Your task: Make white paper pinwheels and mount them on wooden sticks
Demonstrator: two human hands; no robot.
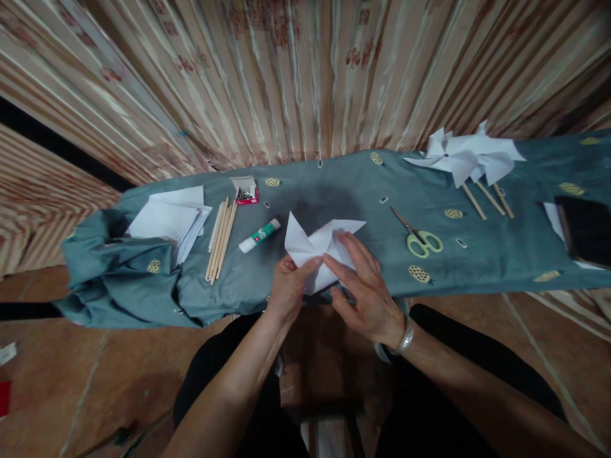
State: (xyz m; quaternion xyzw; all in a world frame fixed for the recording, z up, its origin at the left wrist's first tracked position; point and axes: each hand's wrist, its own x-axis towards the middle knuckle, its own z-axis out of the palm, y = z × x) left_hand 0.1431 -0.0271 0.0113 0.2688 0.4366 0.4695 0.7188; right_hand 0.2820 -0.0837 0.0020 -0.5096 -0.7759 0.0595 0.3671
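A folded white paper piece (pixel 315 245) with pointed flaps lies on the grey-blue cloth (pixel 344 191) near the table's front edge. My left hand (pixel 287 286) pinches its lower left edge, fingers closed on the paper. My right hand (pixel 365 286) lies over its right part with fingers stretched out, pressing the paper down. A metal bracelet sits on my right wrist.
A glue stick (pixel 259 235), several wooden sticks (pixel 220 240), a stack of white sheets (pixel 169 222) and a small red box of pins (pixel 245 189) lie to the left. Green-handled scissors (pixel 419 236) lie to the right. Finished paper pinwheels (pixel 465 159) and a dark phone (pixel 585 229) are at far right.
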